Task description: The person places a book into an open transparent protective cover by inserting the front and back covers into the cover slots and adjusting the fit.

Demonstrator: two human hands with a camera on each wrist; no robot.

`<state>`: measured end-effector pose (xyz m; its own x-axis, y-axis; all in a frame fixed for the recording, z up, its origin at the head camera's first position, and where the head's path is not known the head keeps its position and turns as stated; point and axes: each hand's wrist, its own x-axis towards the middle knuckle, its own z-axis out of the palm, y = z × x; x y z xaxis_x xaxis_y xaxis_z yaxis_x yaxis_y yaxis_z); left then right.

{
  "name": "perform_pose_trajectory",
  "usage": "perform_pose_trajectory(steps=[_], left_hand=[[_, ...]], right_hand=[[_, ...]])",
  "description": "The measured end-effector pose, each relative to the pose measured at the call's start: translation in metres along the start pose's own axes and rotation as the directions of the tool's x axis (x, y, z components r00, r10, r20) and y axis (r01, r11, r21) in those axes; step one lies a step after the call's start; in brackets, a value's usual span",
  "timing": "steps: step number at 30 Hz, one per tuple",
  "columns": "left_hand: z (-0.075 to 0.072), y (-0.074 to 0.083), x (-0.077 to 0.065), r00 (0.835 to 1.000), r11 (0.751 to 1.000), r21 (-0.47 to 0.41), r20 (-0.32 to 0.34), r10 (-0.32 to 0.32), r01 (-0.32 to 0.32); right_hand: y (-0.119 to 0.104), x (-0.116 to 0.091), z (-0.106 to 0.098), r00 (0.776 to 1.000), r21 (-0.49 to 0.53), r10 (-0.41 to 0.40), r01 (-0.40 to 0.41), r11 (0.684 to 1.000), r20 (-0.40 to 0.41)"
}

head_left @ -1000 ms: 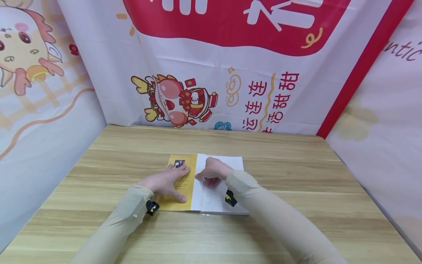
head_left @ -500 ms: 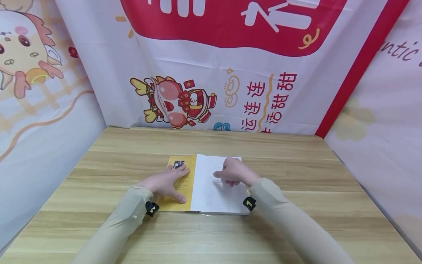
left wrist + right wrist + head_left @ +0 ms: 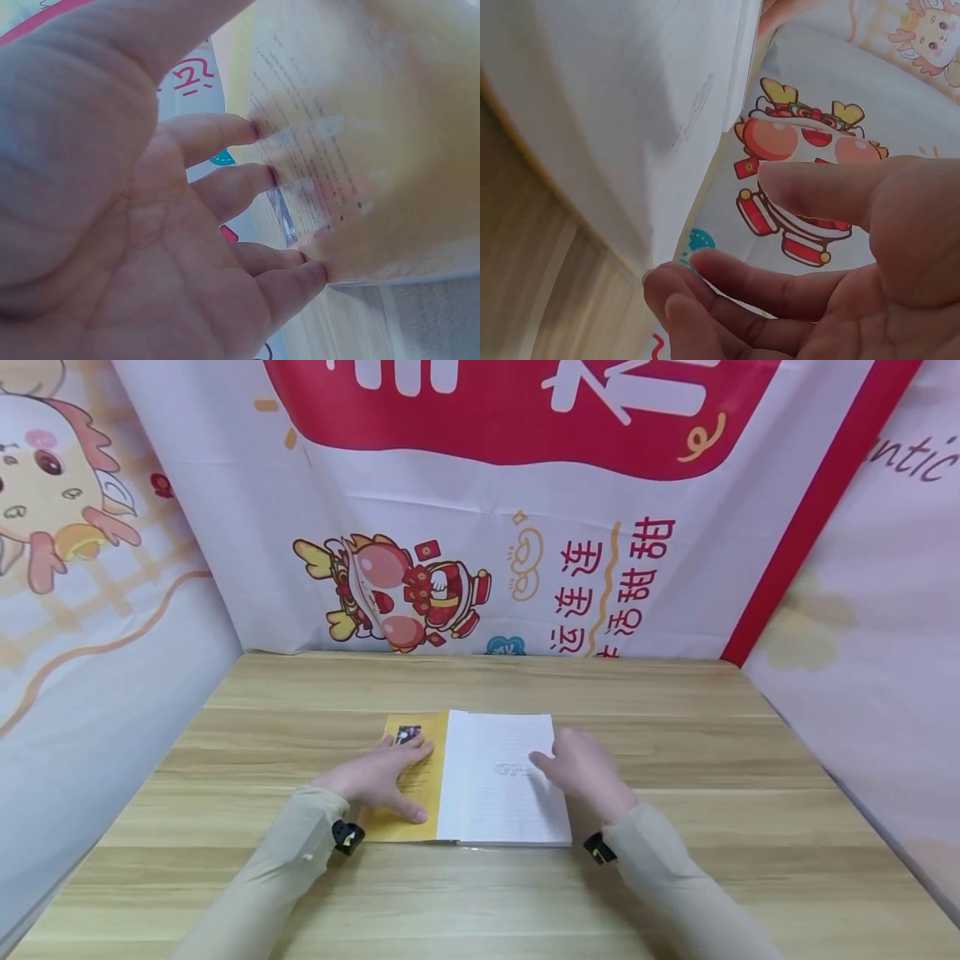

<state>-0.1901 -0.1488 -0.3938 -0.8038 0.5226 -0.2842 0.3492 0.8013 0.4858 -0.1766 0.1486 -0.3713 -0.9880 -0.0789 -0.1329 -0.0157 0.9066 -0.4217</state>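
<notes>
An open book (image 3: 517, 806) lies on the table, its yellow inside cover (image 3: 416, 828) to the left and a white page with a small grey drawing to the right. My left hand (image 3: 378, 777) rests on the yellow cover with fingers and thumb spread; in the left wrist view its fingertips (image 3: 262, 176) touch the printed surface. Over the book's right edge is my right hand (image 3: 588, 772). The right wrist view shows this hand's fingers (image 3: 772, 292) loosely bent near the page's outer edge, the thumb apart from them and nothing pinched between.
The wood-grain table (image 3: 480, 902) extends around the book on all sides. A white and red printed cloth (image 3: 480, 493) hangs along the back edge, with more printed cloth at the left and right sides.
My right hand has moved rightward across the white page, from near the book's fold to its outer edge, uncovering the small drawing. The left hand has stayed on the yellow cover.
</notes>
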Motion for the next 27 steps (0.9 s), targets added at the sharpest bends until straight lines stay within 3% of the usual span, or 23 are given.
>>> perform_pose_trajectory(steps=[7, 12, 17, 27], left_hand=[[0.0, -0.002, 0.001, 1.0, 1.0, -0.01, 0.0, -0.002, 0.002], [0.001, -0.003, 0.0, 1.0, 1.0, -0.023, 0.0, -0.01, 0.01], [0.003, -0.004, 0.002, 1.0, 1.0, -0.015, 0.005, -0.001, 0.002], [0.003, -0.005, 0.005, 1.0, 1.0, 0.005, 0.004, 0.018, -0.018]], right_hand=[[0.011, -0.005, 0.004, 0.998, -0.087, 0.015, -0.021, 0.996, -0.059], [0.016, -0.004, 0.013, 0.999, -0.144, -0.004, -0.002, 0.99, -0.042], [0.017, -0.004, 0.019, 1.0, -0.11, 0.008, -0.008, 0.994, -0.004], [0.015, -0.003, 0.026, 0.998, -0.197, -0.035, 0.024, 0.98, -0.05]])
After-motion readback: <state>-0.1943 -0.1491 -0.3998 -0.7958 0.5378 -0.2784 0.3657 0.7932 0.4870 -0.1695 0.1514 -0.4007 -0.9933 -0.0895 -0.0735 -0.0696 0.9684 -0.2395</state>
